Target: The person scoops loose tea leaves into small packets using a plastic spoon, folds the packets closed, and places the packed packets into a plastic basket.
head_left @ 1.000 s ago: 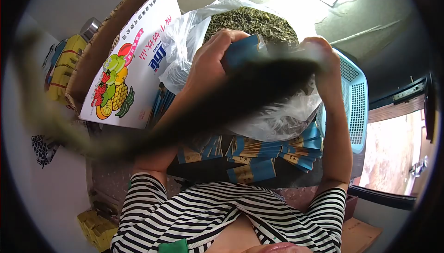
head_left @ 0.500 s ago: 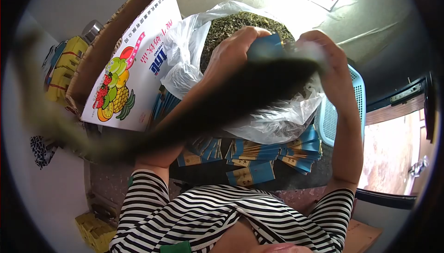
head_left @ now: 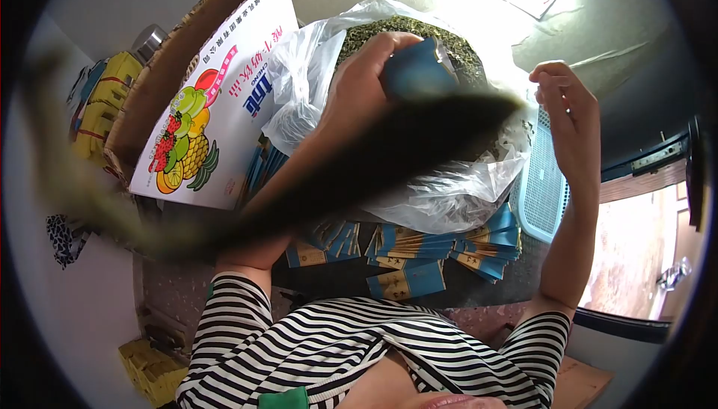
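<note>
Left hand (head_left: 366, 84) gripping flat blue foil pouch (head_left: 415, 72) over crinkled plastic bag (head_left: 441, 185) of dried leaves (head_left: 449, 39); right hand (head_left: 572, 121), three o'clock, loosely spread, empty.

A small home packing room, it seems: a clear plastic bag heaped with loose dried green leaves (head_left: 419, 31), fanned stacks of flat blue-and-gold paper pouches (head_left: 441, 248), a printed fruit-picture cardboard carton (head_left: 217, 102), a pale blue perforated plastic basket (head_left: 542, 192).

Bright glare top right, fisheye dark edges, blurred dark streak across centre.
</note>
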### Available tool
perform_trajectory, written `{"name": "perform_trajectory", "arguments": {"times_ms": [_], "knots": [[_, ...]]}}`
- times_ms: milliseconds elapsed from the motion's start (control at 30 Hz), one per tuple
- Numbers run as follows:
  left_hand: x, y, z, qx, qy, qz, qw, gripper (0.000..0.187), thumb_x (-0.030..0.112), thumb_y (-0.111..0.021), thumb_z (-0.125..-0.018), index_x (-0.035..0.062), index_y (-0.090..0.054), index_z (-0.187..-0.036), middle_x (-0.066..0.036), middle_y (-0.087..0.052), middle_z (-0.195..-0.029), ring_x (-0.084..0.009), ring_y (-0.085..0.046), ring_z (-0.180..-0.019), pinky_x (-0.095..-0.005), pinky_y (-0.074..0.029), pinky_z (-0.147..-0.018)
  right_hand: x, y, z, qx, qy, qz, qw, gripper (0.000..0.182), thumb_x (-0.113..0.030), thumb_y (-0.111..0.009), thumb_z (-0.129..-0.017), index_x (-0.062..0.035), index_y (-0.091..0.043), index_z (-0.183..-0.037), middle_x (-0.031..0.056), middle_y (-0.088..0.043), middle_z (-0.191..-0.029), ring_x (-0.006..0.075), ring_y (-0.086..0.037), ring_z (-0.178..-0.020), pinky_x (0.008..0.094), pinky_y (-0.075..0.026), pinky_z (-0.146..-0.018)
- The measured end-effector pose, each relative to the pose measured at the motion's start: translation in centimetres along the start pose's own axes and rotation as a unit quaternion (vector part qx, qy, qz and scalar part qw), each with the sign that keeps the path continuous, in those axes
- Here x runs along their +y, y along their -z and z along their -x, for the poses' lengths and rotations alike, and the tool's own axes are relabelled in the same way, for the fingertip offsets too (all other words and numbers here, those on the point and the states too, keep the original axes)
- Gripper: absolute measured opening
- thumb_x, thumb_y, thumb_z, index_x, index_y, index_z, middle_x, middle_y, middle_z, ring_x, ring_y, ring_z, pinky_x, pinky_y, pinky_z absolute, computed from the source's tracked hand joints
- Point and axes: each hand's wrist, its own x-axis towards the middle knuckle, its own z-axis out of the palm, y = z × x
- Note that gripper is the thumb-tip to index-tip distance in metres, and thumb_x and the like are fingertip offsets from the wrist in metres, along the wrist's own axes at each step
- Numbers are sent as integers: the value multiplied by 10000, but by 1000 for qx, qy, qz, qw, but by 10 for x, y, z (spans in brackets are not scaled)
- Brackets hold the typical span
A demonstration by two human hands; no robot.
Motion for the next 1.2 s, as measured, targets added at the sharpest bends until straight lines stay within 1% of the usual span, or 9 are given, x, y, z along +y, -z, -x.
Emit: {"name": "perform_trajectory", "arguments": {"times_ms": [133, 233, 367, 433, 567, 900, 1000, 1133, 1200], "knots": [[-4, 13, 2, -2, 5, -14, 1000, 491, 106, -814, -832, 26, -582, -1257, -77, -671, -996, -111, -651, -876, -263, -555, -754, 24, -28, -8, -49, 59, 92, 993, 203, -157, -544, -979, -10, -680, -1008, 159, -568, -639, 156, -563, -560, 343, -462, -601], [-3, 15, 4, 0, 30, -16, 999, 493, 100, -814, -829, 17, -581, -1256, -78, -666, -997, -112, -647, -872, -260, -548, -744, 38, -61, -11, -76, 59, 23, 995, 244, -211, -545, -991, -26, -696, -1042, 113, -634, -679, 149, -624, -641, 327, -486, -632], [-4, 18, 7, -9, 24, -50, 998, 493, 119, -819, -822, 14, -591, -1246, -83, -659, -995, -115, -637, -872, -260, -541, -739, 45, -82, -17, -71, 39, -36, 996, 249, -233, -561, -996, -41, -707, -1057, 59, -677, -739, 121, -615, -689, 285, -487, -660], [-6, 18, 8, -16, 24, -73, 997, 492, 128, -821, -821, 16, -595, -1243, -85, -657, -995, -117, -634, -873, -262, -541, -742, 38, -80, -18, -68, -31, -159, 984, 234, -233, -569, -1000, -61, -718, -1053, 15, -687, -785, 81, -593, -719, 243, -470, -671], [-6, 17, 7, -15, 14, -88, 996, 493, 145, -823, -817, 23, -599, -1239, -83, -661, -1004, -129, -643, -889, -275, -548, -754, 45, -67, -22, -50, -86, -276, 956, 201, -215, -587, -993, -73, -725, -1028, 2, -675, -782, 52, -557, -707, 215, -418, -630], [3, -1, -10, -21, -12, -111, 994, 525, 197, -828, -807, 27, -598, -1248, -120, -685, -1076, -200, -687, -927, -327, -575, -826, 2, -25, -23, -69, -84, -247, 963, 222, -237, -572, -986, -67, -716, -998, -11, -608, -744, 70, -522, -698, 235, -386, -621], [6, -9, -14, -29, -4, -94, 995, 528, 197, -827, -804, 37, -597, -1252, -126, -686, -1074, -212, -692, -919, -326, -577, -824, -6, -26, -24, -147, 16, -197, 969, 238, -226, -542, -1013, -55, -701, -1059, 5, -607, -755, 71, -532, -722, 250, -427, -659], [9, -17, -16, -26, 37, -81, 996, 554, 192, -834, -801, 25, -583, -1266, -129, -686, -1072, -194, -694, -923, -311, -578, -812, -28, -21, -21, -155, 110, -106, 976, 232, -186, -538, -1011, -29, -683, -1100, 39, -638, -821, 87, -556, -761, 278, -475, -707], [11, -18, -17, -32, 85, 22, 996, 564, 178, -833, -807, 4, -566, -1272, -134, -686, -1069, -171, -696, -932, -288, -580, -799, -37, -13, -19, -125, 145, -71, 979, 223, -160, -537, -1005, -22, -677, -1112, 56, -674, -895, 94, -571, -788, 292, -493, -719]]}}
